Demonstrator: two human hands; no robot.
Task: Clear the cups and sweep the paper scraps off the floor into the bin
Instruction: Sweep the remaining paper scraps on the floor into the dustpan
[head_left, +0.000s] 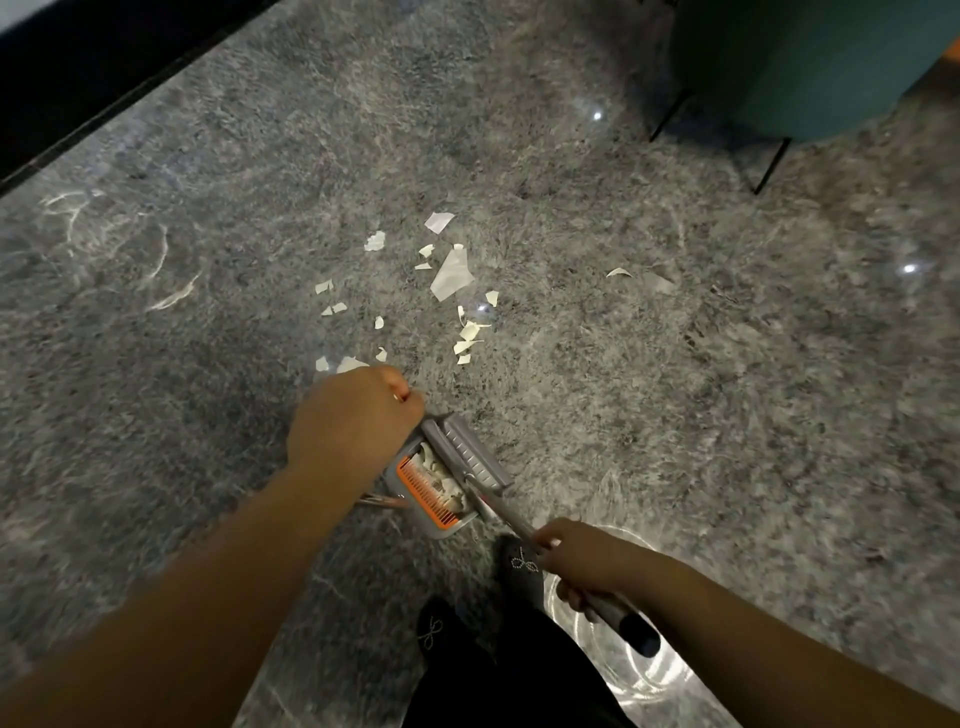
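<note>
The left hand (353, 415) is curled closed over the top of what appears to be the upright handle of the grey plastic dustpan (441, 483); the handle itself is hidden beneath the fist. The right hand (582, 564) is clamped around the grey broom handle (613, 608), just above its black end cap. The grey broom head (470, 449) lies against the far rim of the dustpan.

The dustpan stands on the floor between the two hands. An orange comb strip (423, 491) runs along its near edge, and several white fragments lie inside it. No brand, label or writing is legible on the dustpan or the broom.

The white torn paper scraps (451, 275) lie scattered on the grey marbled polished floor (208, 312) beyond the left hand, the nearest touching the edge of the fist in this view. One stray scrap (618, 272) lies apart to the right.

Two dark shoes with small looped decorations (519, 566) stand just below the dustpan, the right one beside the right hand. A teal upholstered seat on thin black legs (810, 67) stands at the upper right, well apart from the scraps. A black strip (78, 78) borders the floor at the upper left.
</note>
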